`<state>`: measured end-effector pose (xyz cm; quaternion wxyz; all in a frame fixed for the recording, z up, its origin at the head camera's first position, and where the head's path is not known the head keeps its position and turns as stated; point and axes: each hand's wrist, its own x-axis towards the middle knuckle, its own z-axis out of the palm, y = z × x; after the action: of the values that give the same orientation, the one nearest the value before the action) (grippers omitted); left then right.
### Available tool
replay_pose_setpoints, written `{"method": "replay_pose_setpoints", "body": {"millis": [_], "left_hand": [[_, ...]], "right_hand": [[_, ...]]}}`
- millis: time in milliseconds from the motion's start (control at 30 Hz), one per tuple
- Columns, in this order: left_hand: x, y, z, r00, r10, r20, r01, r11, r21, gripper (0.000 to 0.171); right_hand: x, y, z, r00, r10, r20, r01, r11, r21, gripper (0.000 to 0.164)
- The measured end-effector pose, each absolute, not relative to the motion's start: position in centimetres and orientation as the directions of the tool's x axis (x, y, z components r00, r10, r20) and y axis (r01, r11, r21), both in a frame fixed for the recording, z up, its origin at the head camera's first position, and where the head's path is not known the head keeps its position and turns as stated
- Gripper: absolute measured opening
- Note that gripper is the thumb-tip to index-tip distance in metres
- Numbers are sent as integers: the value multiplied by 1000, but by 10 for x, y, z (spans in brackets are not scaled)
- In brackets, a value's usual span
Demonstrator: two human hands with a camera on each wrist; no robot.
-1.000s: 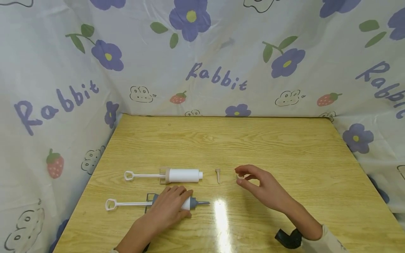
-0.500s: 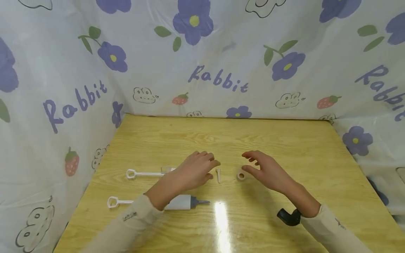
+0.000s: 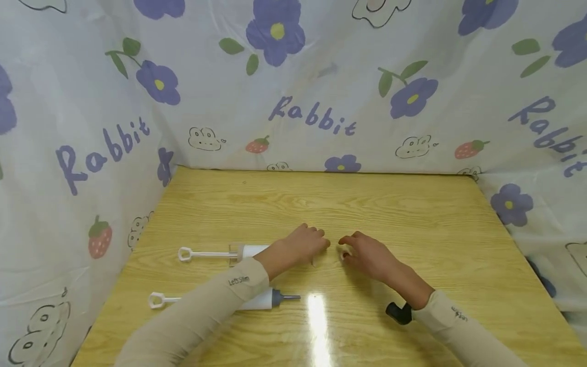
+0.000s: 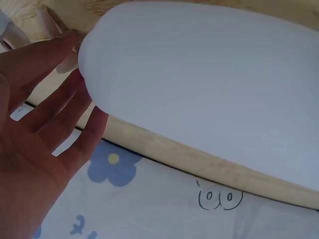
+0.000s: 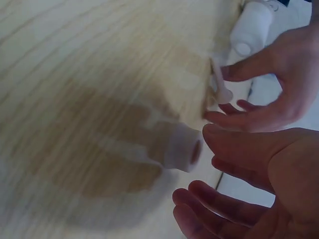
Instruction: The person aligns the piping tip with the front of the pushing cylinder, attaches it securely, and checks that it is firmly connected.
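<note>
My left hand [image 3: 304, 243] reaches over a small beige tapered nozzle [image 5: 219, 82], its thumb and fingers on either side of it with the thumb tip right at its stem. That hand mostly covers the nozzle in the head view. Beside it on the table, a short beige ring [image 5: 183, 147] lies close to my right hand [image 3: 369, 255]. The right thumb tip is at the ring's edge, and the other fingers are spread below it in the right wrist view. Behind the left wrist lies a white-barrelled syringe [image 3: 252, 251] with a plunger; its barrel fills much of the left wrist view.
A second white syringe [image 3: 259, 302] with a grey collar and thin grey tip lies nearer me, partly under the left sleeve [image 3: 197, 311]. A black curved piece [image 3: 399, 312] sits at the right wrist. Patterned cloth [image 3: 312, 76] surrounds the wooden table [image 3: 412, 204].
My left hand has left the grey-collared syringe and moved up and right to the nozzle. The right hand rose off the ring, then came back down beside it.
</note>
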<state>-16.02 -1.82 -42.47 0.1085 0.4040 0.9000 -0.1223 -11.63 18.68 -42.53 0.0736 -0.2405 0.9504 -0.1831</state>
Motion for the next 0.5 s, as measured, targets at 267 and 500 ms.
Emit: {"method": "replay_pose_setpoints", "body": {"millis": [267,500], "left_hand": [[-159,-11,-426,-639,724,-260,769,615,-177,38],[-158,-12,-432,-650,712,-267,759,624,-185,25]], "right_hand": [[-114,189,-435,-882,-469,-37,-418,818,-394,21],[-114,189,-444,-878,-478,-21,-427,804,-415,17]]}}
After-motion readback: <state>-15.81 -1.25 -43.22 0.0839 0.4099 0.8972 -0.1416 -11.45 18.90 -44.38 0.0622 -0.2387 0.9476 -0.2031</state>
